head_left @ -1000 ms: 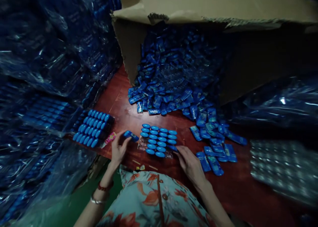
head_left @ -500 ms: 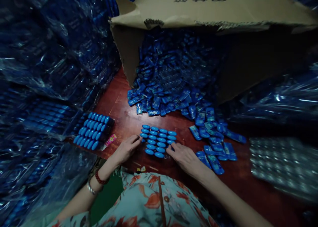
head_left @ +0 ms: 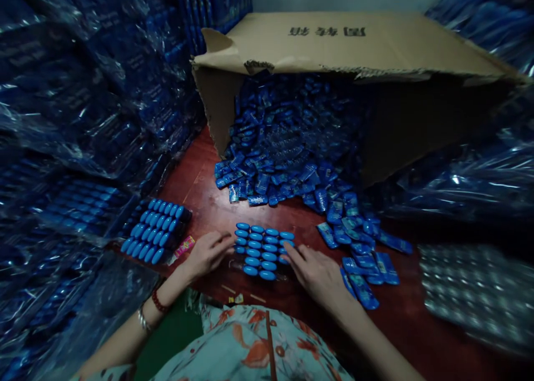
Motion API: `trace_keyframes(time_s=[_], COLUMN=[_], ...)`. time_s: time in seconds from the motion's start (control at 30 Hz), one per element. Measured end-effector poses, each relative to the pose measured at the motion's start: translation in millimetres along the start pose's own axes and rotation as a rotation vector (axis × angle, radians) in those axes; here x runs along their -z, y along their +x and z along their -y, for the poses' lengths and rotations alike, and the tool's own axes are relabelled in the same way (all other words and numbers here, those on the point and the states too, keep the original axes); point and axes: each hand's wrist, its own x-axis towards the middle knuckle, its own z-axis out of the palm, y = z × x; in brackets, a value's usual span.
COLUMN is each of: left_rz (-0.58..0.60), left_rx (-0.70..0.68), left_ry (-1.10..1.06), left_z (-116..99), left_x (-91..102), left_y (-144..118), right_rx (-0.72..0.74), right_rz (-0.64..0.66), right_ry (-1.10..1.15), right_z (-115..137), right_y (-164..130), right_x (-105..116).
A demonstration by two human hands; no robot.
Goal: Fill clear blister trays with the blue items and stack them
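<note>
Blue ovals (head_left: pixel 269 248): glossy, smooth, bright, all much alike in shape. Ranked in four columns, long axes running side to side, roughly parallel to the mouth of the cardboard box (head_left: pixel 350 44). Two middle columns reach farther out from the box than the outer two. Clear tray (head_left: pixel 236 265) beneath, shiny, partly visible at the corners farthest from the box. Whole block lies flat before the box mouth, apart from it.

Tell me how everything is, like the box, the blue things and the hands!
Cardboard box: open, front edge torn.
Blue packets: loose, spilling from the box.
Middle blue ovals: in rows.
Left blue ovals: in rows.
Pink packet: lying down.
Left hand: fingers bent, grip unclear.
Right hand: fingers bent, grip unclear.
</note>
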Motion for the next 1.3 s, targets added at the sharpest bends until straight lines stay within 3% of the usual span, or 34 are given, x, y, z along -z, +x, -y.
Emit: trace_keyframes(time_s=[0.1, 0.2, 0.3, 0.37, 0.5, 0.67, 0.77, 0.87, 0.93, 1.0, 1.13, 1.2, 1.3], left_rz=[-0.216, -0.145, -0.05, -0.025, -0.018, -0.338, -0.434, -0.471, -0.446, -0.394, -0.241, -0.192, -0.192], left_rx=[0.369, 0.623, 0.665, 0.644, 0.645, 0.841, 0.945, 0.953, 0.903, 0.808, 0.484, 0.342, 0.247], left_ry=[-0.081, -0.134, -0.168, -0.19, -0.243, -0.361, -0.446, -0.522, -0.491, -0.405, -0.25, -0.192, -0.152], left_z=[29.0, 60.7, 80.9, 85.9, 83.1, 51.8, 10.2, -34.9, -55.3, -63.4, -53.3, -45.7, -39.9], left_x=[-12.3, -27.8, -36.9, -37.2, -27.1, -9.2, -4.0, -9.5, -18.8, -28.7, -36.0, -33.9, -31.6], left_y=[36.8, 85.2, 115.9, 118.7, 85.6, 1.8, -40.8, -58.0, -57.7, -53.6, -46.6, -45.6, -45.8], right_rx=[-0.055, 0.059, 0.178, 0.197, 0.13, -0.257, -0.382, -0.427, -0.435, -0.406, -0.161, -0.07, -0.013], right_rz=[0.023, 0.166, 0.247, 0.251, 0.216, -0.024, 0.125, 0.287, 0.251, 0.135, 0.02, 0.036, 0.093], right_ry=[0.085, 0.116, 0.096, 0.1, 0.155, 0.624, 0.771, 0.832, 0.81, 0.744, 0.496, 0.364, 0.21], right_z=[-18.5, -28.2, -27.3, -27.1, -41.1, -66.9, -65.3, -47.3, -29.8, -12.9, 5.8, 7.5, 8.8], right_y=[50.9, 115.2, 157.2, 165.0, 138.0, 43.0, -17.6, -51.5, -58.2, -58.0, -56.8, -58.3, -59.7], right_x=[-4.0, -23.1, -44.2, -51.7, -44.4, -6.1, 18.2, 24.5, 14.8, -1.6, -28.2, -31.7, -28.9])
